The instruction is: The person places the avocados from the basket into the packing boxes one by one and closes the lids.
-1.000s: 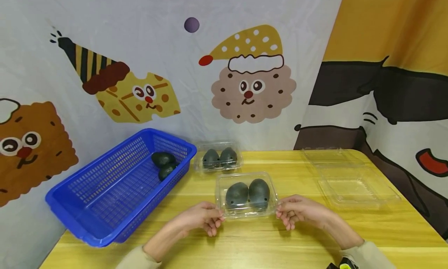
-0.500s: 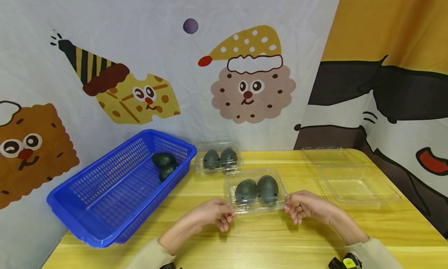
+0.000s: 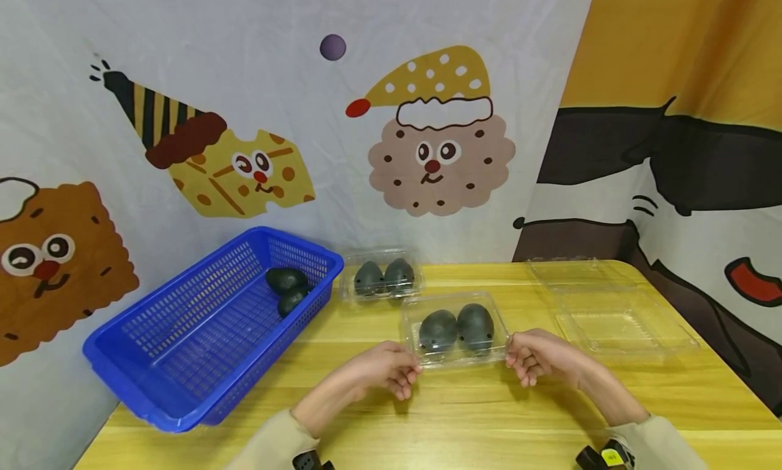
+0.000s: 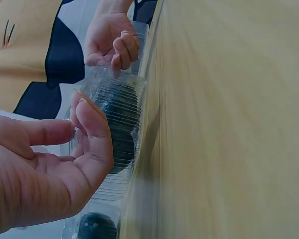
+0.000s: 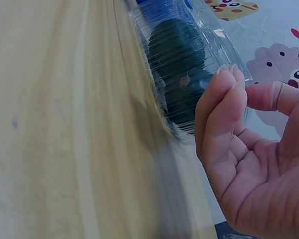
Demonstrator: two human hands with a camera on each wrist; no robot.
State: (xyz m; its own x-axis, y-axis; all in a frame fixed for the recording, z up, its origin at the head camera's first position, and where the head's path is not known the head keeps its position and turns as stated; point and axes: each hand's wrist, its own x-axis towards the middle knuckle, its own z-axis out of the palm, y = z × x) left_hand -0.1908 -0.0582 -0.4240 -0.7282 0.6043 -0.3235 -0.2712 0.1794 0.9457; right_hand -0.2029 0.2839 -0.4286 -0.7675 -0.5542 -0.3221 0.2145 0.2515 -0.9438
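Observation:
In the head view, a clear plastic clamshell box (image 3: 458, 361) with two dark avocados (image 3: 438, 331) inside sits over the middle of the table, its lid down. My left hand (image 3: 387, 367) pinches its near left corner between thumb and curled fingers. At the near right corner, my right hand (image 3: 544, 356) pinches the edge in the same way. The right wrist view shows the thumb and fingertips meeting at the rim of the box (image 5: 222, 37). Ribbed plastic covers the avocados (image 4: 122, 129) in the left wrist view.
A blue plastic basket (image 3: 140, 314) on the left holds two more avocados (image 3: 286, 280). Behind the held box stands another clamshell (image 3: 381, 255) with two avocados. An opened clear clamshell (image 3: 617, 327) lies on the wooden table (image 3: 489, 429) at right. A printed cloth hangs behind.
Both hands have moved the clamshell to the right and slightly away from me, more slowly in the last half second. The basket and other boxes have stayed put.

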